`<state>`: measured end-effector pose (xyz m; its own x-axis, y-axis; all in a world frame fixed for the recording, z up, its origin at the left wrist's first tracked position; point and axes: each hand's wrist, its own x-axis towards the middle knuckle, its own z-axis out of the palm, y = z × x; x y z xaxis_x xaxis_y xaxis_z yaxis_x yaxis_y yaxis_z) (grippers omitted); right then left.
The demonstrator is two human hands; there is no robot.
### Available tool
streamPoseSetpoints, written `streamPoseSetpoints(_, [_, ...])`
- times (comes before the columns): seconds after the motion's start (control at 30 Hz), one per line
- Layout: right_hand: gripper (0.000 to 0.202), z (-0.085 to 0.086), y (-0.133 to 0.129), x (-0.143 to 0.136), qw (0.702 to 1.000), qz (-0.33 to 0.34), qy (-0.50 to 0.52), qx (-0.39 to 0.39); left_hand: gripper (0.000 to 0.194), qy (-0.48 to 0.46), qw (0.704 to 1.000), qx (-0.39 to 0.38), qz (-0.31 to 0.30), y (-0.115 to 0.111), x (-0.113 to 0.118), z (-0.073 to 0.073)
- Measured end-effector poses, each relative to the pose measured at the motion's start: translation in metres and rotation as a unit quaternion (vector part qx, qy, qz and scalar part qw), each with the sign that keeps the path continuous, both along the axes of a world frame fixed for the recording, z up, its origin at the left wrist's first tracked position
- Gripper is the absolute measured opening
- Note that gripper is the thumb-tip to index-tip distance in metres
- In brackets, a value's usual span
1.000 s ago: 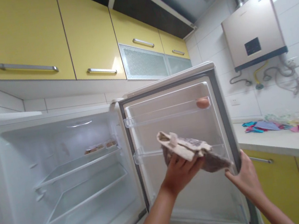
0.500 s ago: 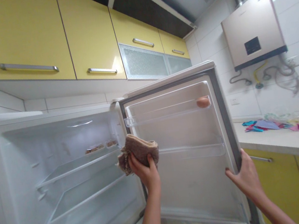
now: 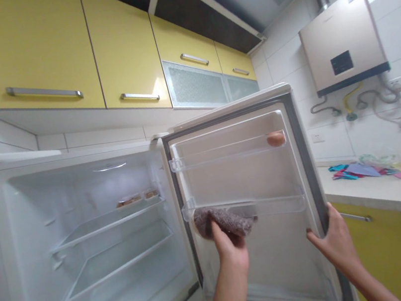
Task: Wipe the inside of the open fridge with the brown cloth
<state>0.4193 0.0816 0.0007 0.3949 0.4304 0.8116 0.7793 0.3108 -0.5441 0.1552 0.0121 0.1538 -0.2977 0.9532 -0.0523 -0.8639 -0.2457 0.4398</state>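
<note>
A bunched grey-brown cloth [image 3: 220, 220] is in my left hand [image 3: 231, 249], in front of the middle clear shelf [image 3: 280, 205] of the fridge door. Whether the cloth touches the shelf or the door panel is hard to tell. My right hand [image 3: 336, 238] grips the outer edge of the opened fridge door [image 3: 310, 164], thumb on the inner side and fingers behind. A brown egg [image 3: 276, 139] sits at the right end of the upper door shelf [image 3: 223, 153].
The open fridge compartment [image 3: 2, 250] is on the left, with glass shelves and small food packs [image 3: 129, 201] at the back. Colourful cloths [image 3: 363, 170] lie on the counter [image 3: 387, 193] at right. Yellow cabinets [image 3: 31, 50] and a water heater [image 3: 343, 43] hang above.
My left hand has moved right and down with the cloth, from beside the door hinge to the middle door shelf. My right hand stays on the door edge.
</note>
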Motion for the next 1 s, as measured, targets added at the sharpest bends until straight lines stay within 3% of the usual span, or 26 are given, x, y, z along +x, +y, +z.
streamPoseSetpoints(0.1, [0.101, 0.000, 0.000, 0.001, 1.000, 0.005, -0.002, 0.007, 0.023, -0.002, 1.000, -0.010, -0.022, -0.007, 0.003, 0.002])
streamPoseSetpoints(0.27, [0.101, -0.001, -0.002, 0.004, 1.000, 0.002, -0.012, 0.009, 0.016, -0.008, 0.998, -0.032, 0.057, 0.004, -0.023, 0.008])
streamPoseSetpoints(0.43, [0.102, 0.000, -0.002, 0.006, 1.000, 0.002, -0.022, 0.006, 0.027, 0.019, 0.993, 0.008, 0.117, 0.022, -0.059, 0.008])
streamPoseSetpoints(0.53, [0.099, 0.000, -0.001, 0.005, 1.000, 0.007, -0.026, 0.016, 0.033, 0.037, 0.991, 0.025, 0.126, 0.024, -0.060, 0.006])
streamPoseSetpoints(0.63, [0.096, 0.000, 0.000, 0.003, 0.999, 0.008, -0.028, 0.017, 0.034, 0.039, 0.992, 0.035, 0.111, 0.018, -0.033, 0.001])
streamPoseSetpoints(0.77, [0.097, 0.000, -0.002, 0.001, 1.000, 0.005, -0.028, 0.007, 0.032, 0.022, 0.998, 0.028, 0.048, 0.002, 0.029, -0.010])
streamPoseSetpoints(1.0, [0.097, -0.004, -0.005, -0.001, 1.000, 0.016, -0.017, 0.019, 0.036, -0.026, 0.985, 0.048, -0.166, -0.032, 0.125, -0.029])
